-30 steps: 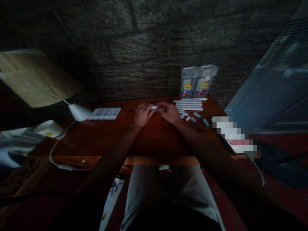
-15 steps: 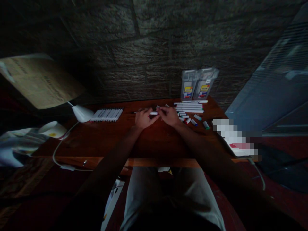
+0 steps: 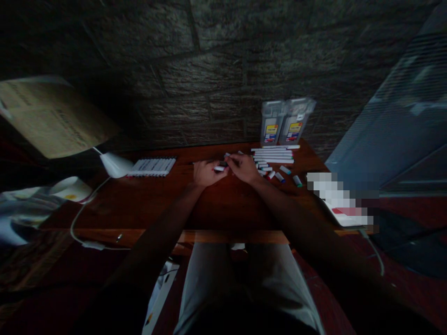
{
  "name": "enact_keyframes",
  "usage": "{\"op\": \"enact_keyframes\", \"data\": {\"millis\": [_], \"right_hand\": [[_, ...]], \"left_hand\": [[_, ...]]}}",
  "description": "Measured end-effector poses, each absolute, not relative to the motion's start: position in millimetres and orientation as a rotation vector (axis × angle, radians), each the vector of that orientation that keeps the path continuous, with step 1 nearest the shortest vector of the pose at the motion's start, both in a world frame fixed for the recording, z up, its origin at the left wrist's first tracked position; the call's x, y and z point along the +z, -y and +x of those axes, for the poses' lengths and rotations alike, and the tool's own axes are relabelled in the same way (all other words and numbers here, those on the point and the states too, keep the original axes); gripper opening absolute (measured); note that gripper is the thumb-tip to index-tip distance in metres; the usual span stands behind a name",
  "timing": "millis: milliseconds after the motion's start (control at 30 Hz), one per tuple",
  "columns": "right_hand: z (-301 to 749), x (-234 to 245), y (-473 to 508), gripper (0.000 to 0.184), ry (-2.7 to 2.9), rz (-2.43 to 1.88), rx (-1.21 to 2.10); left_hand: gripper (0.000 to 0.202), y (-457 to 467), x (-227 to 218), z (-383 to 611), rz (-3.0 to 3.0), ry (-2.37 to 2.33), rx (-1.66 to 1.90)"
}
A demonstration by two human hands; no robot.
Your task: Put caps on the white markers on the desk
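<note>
My left hand (image 3: 205, 173) is closed around a white marker (image 3: 219, 168), part of whose barrel shows between the thumb and fingers. Close beside it, my right hand (image 3: 243, 167) has its fingertips pinched together near the marker's end. What lies in that pinch is too small and dark to make out. Just right of my right hand, loose marker caps (image 3: 280, 177) with coloured ends are scattered on the table. Behind them several white markers (image 3: 274, 154) lie side by side.
Two clear plastic cases (image 3: 270, 123) stand against the stone wall. A row of white markers (image 3: 153, 166) lies on the wooden table (image 3: 139, 204) at left, beside a lamp (image 3: 117, 165) and a paper cup (image 3: 71, 189). A blurred-out white device (image 3: 340, 204) rests at the right edge.
The marker has shifted slightly down and left with my left hand and sits deeper in its fingers. My right fingertips have come off the marker's pinkish end. The view has shifted slightly.
</note>
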State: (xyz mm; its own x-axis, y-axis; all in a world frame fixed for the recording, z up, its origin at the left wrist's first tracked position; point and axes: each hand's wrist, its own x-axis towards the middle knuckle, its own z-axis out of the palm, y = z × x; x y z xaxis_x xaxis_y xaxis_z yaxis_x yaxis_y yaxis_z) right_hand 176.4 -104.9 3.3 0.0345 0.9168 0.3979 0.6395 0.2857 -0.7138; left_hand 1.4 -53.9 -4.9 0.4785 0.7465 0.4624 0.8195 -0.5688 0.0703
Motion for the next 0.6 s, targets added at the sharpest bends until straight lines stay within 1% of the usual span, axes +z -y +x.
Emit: {"op": "enact_keyframes", "data": {"millis": [267,467,600], "right_hand": [[178,1,103,0.032,1.665,-1.423,0.418],[180,-2,100,0.037,1.603,-1.398,0.442],[180,-2,103,0.04,1.624,-1.391,0.426]], "left_hand": [[0.049,51,-8,-2,-2.558,1.276,-0.702],[0.05,44,-11,-3,-2.528,1.278,-0.77],[0.045,36,-16,-4,-2.542,1.133,-0.834]]}}
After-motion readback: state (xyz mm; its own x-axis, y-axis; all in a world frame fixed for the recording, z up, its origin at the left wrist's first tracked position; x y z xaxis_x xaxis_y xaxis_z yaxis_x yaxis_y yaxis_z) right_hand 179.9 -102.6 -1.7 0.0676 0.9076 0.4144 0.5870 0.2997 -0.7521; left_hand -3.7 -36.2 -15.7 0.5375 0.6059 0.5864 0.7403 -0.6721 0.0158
